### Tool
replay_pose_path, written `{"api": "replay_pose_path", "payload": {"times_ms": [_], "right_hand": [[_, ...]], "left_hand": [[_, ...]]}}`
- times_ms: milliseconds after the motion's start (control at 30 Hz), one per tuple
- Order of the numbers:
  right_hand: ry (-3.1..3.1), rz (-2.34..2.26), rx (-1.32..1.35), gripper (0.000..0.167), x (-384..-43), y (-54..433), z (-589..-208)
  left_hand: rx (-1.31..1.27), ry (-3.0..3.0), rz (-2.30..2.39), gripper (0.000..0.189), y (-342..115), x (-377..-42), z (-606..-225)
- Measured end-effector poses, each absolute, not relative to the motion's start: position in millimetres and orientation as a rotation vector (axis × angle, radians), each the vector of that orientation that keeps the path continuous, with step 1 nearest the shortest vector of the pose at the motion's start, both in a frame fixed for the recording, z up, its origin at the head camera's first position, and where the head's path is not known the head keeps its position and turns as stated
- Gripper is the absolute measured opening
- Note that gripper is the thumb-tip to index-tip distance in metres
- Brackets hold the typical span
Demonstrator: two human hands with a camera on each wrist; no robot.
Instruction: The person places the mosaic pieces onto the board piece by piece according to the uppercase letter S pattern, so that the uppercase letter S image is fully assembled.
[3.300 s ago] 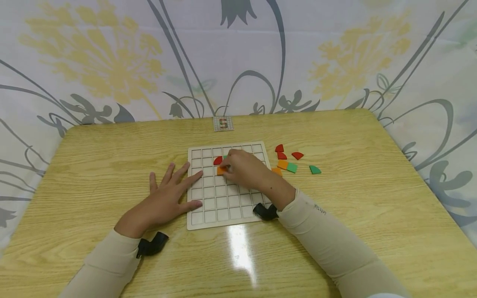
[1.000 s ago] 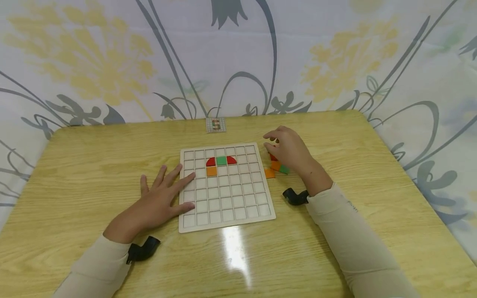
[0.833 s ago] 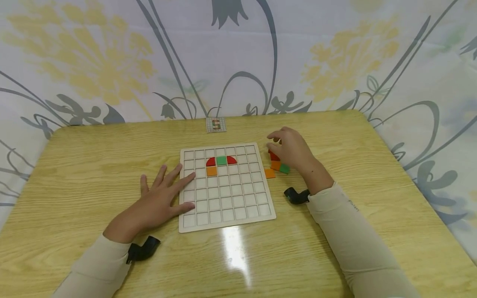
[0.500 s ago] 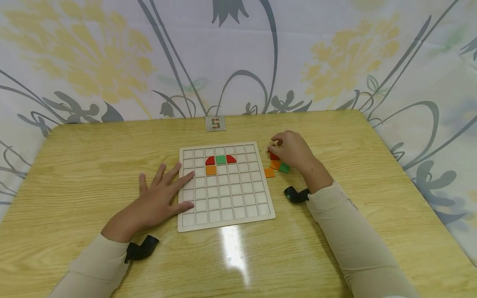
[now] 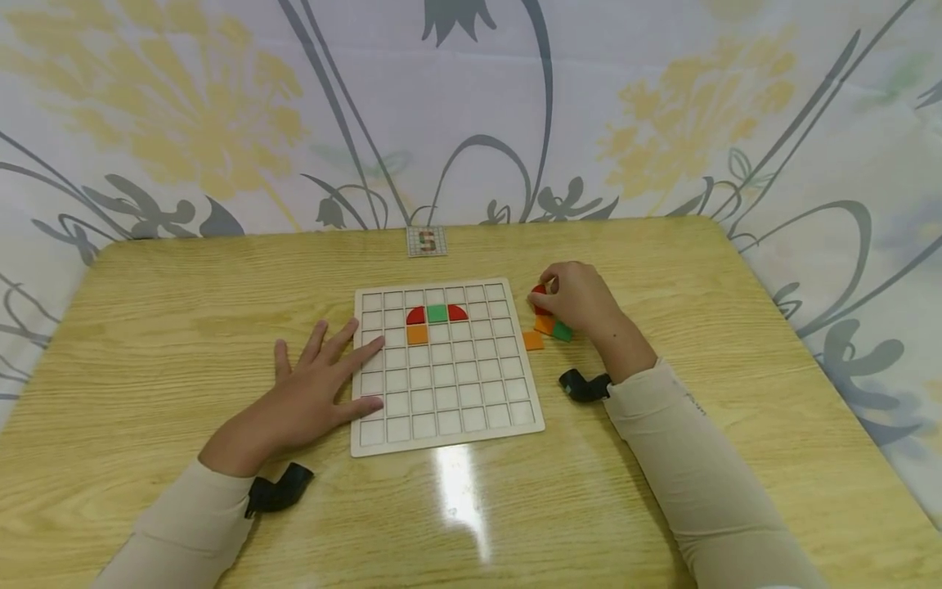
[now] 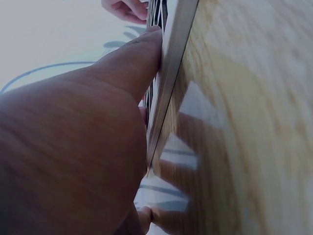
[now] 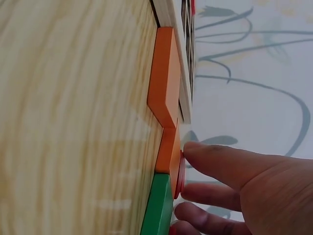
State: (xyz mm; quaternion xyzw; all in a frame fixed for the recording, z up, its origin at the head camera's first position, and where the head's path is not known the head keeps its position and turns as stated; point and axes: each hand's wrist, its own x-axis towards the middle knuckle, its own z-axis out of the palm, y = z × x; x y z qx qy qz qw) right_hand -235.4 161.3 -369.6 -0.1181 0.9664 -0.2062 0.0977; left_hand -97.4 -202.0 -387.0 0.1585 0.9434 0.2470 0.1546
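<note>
My left hand (image 5: 305,401) lies spread at the left edge of a pale gridded board (image 5: 447,401), index finger and thumb on its squares. In the left wrist view its thumb side fills much of the picture, beside the board's edge. On the board sit a red quarter-circle tile (image 5: 415,316), a green square tile (image 5: 437,313), another red quarter-circle (image 5: 457,312) and an orange square tile (image 5: 417,334). Right of the board, my right hand (image 5: 585,303) pinches a loose red quarter-circle tile (image 5: 540,291) between thumb and fingertips; the right wrist view shows its edge (image 7: 181,171).
Beside the board lie an orange tile (image 5: 533,340), a second orange tile (image 5: 544,325) and a green tile (image 5: 562,331), partly under my right hand. A small pattern card (image 5: 427,241) rests at the wooden table's (image 5: 221,303) back edge, before a flowered cloth (image 5: 486,98).
My right hand has left the orange square on the board and moved right to the loose tiles. Its thumb and fingers have closed on a red quarter-circle. My left hand stays put.
</note>
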Motion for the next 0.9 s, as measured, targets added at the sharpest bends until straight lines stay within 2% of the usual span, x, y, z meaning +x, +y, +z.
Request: {"api": "replay_pose_path", "payload": {"times_ms": [900], "right_hand": [[2.906, -0.586, -0.282, 0.04, -232.0, 157.8, -369.3]], "left_hand": [[0.468, 2.706, 0.696, 0.078, -202.7, -97.9, -386.1]]}}
